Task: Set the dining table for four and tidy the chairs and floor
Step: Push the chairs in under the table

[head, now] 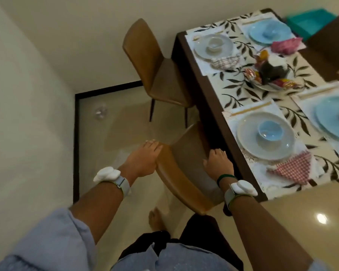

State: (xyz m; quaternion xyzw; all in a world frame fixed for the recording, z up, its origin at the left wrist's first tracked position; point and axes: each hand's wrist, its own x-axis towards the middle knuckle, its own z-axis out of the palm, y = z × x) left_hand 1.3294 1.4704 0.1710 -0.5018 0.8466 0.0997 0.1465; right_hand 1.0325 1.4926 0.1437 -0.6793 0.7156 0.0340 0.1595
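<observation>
A glossy beige floor [110,133] runs along the cream wall beside a dark-framed worktop [204,85], whose cover is printed with black leaves. Two tan chairs stand on its long side: the far chair [145,55] sits at an angle with its seat partly under the edge, and the near chair [184,184] is right against the worktop, its back toward the camera. Four places are laid on pale mats: a grey plate [247,141] with a blue bowl [269,131] and a red checked napkin [294,169]; a second grey plate [202,47] with a pale bowl and a plaid napkin [225,62]; and two blue plates on the far side, one [258,34] beside a pink napkin [287,45], the other [329,118] cut off by the frame. A centre dish [268,75] holds wrapped snacks, their print too blurred to read. A teal box [309,22] lies past the far end. The person's hands are set apart, both clamped on the near chair's back: the left hand [145,159] wraps its outer top corner, and the right hand [219,163] curls over the edge nearest the worktop. Each wrist wears a grey band with a white pod [106,174].
</observation>
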